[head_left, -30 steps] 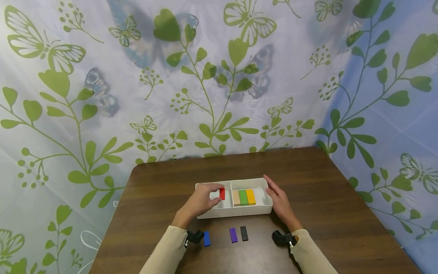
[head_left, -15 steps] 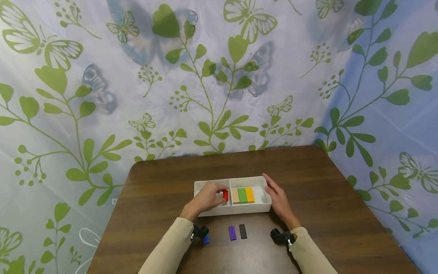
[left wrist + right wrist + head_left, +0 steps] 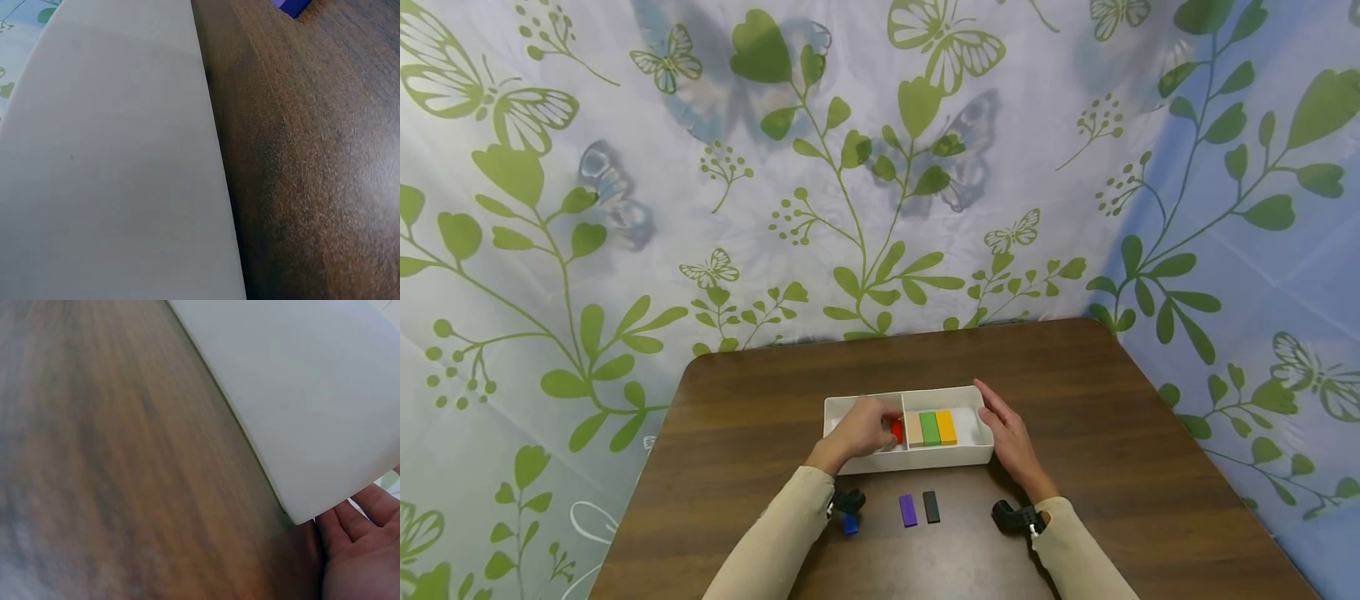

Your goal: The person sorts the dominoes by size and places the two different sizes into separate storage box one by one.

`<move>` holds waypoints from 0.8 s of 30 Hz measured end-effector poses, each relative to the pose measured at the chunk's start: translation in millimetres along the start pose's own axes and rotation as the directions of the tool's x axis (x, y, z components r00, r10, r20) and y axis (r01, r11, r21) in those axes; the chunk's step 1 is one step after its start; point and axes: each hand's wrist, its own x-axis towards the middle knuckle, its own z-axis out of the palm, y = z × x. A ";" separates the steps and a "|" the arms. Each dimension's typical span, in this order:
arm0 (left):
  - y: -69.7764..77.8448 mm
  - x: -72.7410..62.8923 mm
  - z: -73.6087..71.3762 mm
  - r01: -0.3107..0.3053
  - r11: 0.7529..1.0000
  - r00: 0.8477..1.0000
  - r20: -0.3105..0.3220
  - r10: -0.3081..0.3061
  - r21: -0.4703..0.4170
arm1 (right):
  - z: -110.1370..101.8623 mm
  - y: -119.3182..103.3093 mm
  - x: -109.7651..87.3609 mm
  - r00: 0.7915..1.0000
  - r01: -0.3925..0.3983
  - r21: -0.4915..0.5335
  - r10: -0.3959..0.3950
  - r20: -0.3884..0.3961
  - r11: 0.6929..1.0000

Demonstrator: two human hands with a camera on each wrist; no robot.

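Observation:
A white two-compartment box (image 3: pixel 917 460) stands on the wooden table. My left hand (image 3: pixel 863 427) reaches into its left compartment and pinches a small red block (image 3: pixel 897 430) close to the divider; fingers cover part of the block. In the right compartment a beige block (image 3: pixel 913 429), a green block (image 3: pixel 930 428) and a yellow block (image 3: pixel 946 427) lie side by side against the divider. My right hand (image 3: pixel 1011 433) rests along the box's right end, thumb at the rim. The right wrist view shows its extended fingers (image 3: pixel 355 522) beside the box wall (image 3: pixel 312 412).
In front of the box lie a purple block (image 3: pixel 908 510), a black block (image 3: pixel 931 507) and a blue block (image 3: pixel 850 524) partly hidden by the left wrist camera. A patterned curtain (image 3: pixel 850 208) hangs behind the table (image 3: pixel 760 383).
My left hand has moved right inside the left compartment, bringing the red block nearer the divider. The right hand stays at the box's right end.

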 end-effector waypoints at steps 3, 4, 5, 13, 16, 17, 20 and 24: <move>0.8 0.8 0.3 0.020 1.000 1.000 0.004 -0.020 0.016 | 0.8 0.7 0.2 1.000 0.001 -0.001 -0.001 0.001 1.000; 1.1 1.1 0.4 0.024 0.999 1.000 0.004 -0.024 0.021 | 0.9 0.8 0.3 1.000 -0.001 0.001 0.001 0.002 1.000; 1.5 1.5 0.4 0.029 0.999 1.000 0.006 -0.029 0.028 | 0.9 1.0 0.4 1.000 0.000 0.001 0.000 0.002 1.000; 4.5 5.7 1.7 0.018 0.993 1.000 0.001 -0.018 0.120 | 0.6 1.4 1.0 1.000 0.000 -0.017 0.000 -0.001 1.000; 7.1 4.8 1.3 0.030 0.990 0.999 0.005 -0.031 0.135 | 1.2 1.9 0.6 1.000 -0.002 -0.015 0.002 0.001 1.000; 7.9 4.5 1.0 0.031 0.990 0.999 0.005 -0.032 0.136 | 1.4 1.6 0.4 1.000 -0.002 -0.014 0.002 0.002 1.000; 8.7 3.3 1.0 0.034 0.991 0.999 -0.001 -0.034 0.127 | 1.3 1.9 0.2 1.000 -0.006 -0.012 0.006 0.003 1.000; 6.7 1.4 2.5 0.052 0.996 0.998 -0.024 -0.051 0.077 | 0.7 1.1 -0.5 1.000 -0.011 -0.015 0.011 0.000 1.000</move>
